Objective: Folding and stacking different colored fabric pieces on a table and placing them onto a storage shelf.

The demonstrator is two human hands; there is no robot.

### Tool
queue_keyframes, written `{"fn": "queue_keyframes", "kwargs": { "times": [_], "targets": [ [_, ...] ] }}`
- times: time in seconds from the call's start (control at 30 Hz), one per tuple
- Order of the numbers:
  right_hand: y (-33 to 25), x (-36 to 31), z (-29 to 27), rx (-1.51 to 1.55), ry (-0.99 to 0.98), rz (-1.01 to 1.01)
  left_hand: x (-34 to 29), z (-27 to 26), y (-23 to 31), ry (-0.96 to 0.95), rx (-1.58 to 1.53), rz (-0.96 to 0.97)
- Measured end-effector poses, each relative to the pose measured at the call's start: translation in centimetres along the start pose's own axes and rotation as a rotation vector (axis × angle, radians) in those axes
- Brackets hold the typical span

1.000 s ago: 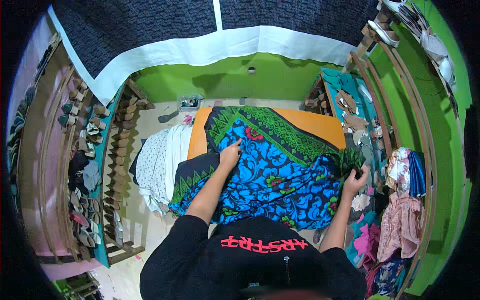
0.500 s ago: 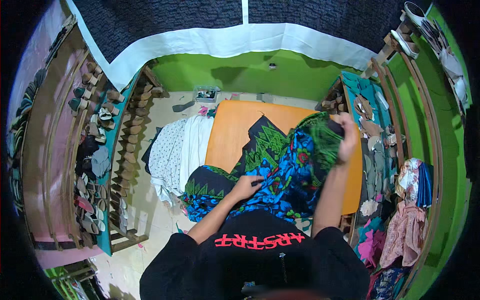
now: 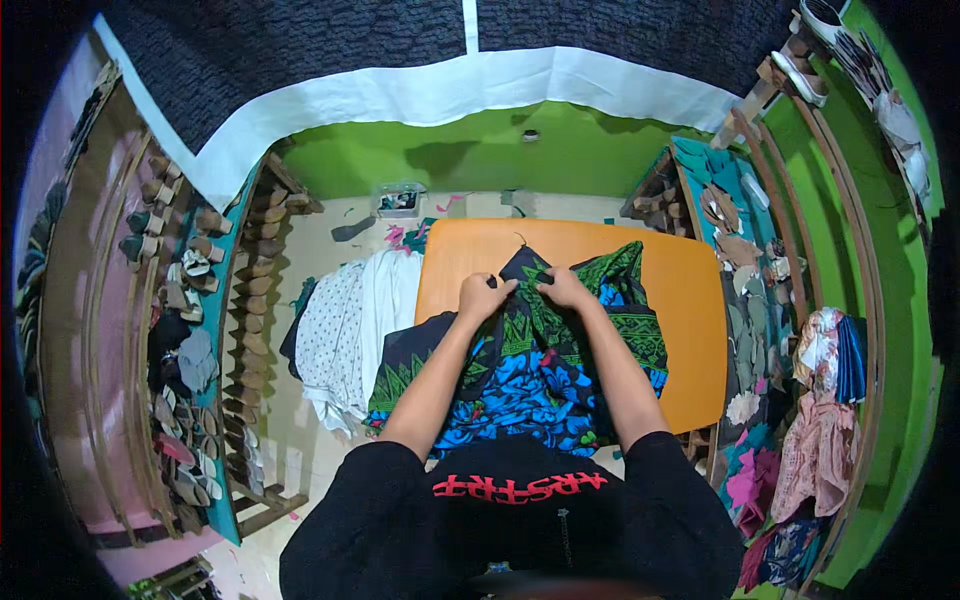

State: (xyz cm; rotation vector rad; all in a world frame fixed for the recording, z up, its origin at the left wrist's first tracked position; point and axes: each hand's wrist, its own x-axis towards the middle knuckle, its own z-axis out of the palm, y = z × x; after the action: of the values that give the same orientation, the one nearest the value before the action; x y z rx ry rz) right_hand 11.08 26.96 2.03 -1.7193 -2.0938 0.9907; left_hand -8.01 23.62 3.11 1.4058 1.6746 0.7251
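A patterned cloth [image 3: 520, 390] in black, green and bright blue flowers lies bunched over the orange tabletop [image 3: 690, 300] and hangs past its near edge toward me. My left hand [image 3: 484, 298] is closed on the cloth's black and green far part, with the thumb uppermost. A short distance to its right, my right hand [image 3: 566, 288] pinches the same part of the cloth. Between the two hands a dark corner of the fabric points away from me. More green-edged fabric spreads to the right of my right forearm.
White and dotted fabric [image 3: 335, 325] is heaped left of the table. Wooden racks with shoe forms [image 3: 250, 320] stand at the left. On the right, a shelf holds cut pieces [image 3: 740, 310] and a hanging pink cloth [image 3: 815, 455]. A clear bin [image 3: 400, 200] sits by the green wall.
My right hand has come down and left from the table's right side, bringing cloth inward. My left hand has moved farther away from me. Both now grip the cloth side by side.
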Motion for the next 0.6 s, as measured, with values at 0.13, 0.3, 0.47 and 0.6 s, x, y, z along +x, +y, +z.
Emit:
{"fn": "queue_keyframes", "kwargs": {
  "times": [0.13,0.3,0.47,0.6],
  "targets": [
    [0.0,2.9,-2.0,0.280,-0.153,-0.030,0.8,2.3,-0.6,-0.035,0.235,-0.055],
    [-2.0,4.5,-2.2,1.198,-0.204,-0.047,0.8,2.6,-3.8,0.014,0.174,-0.083],
    [1.1,5.0,3.2,0.246,0.132,0.068,-0.2,1.9,-3.0,-0.002,0.039,-0.095],
    [2.4,5.7,4.7,0.219,0.330,-0.075,-0.9,2.0,-2.9,-0.053,-0.089,-0.001]
  ]
}}
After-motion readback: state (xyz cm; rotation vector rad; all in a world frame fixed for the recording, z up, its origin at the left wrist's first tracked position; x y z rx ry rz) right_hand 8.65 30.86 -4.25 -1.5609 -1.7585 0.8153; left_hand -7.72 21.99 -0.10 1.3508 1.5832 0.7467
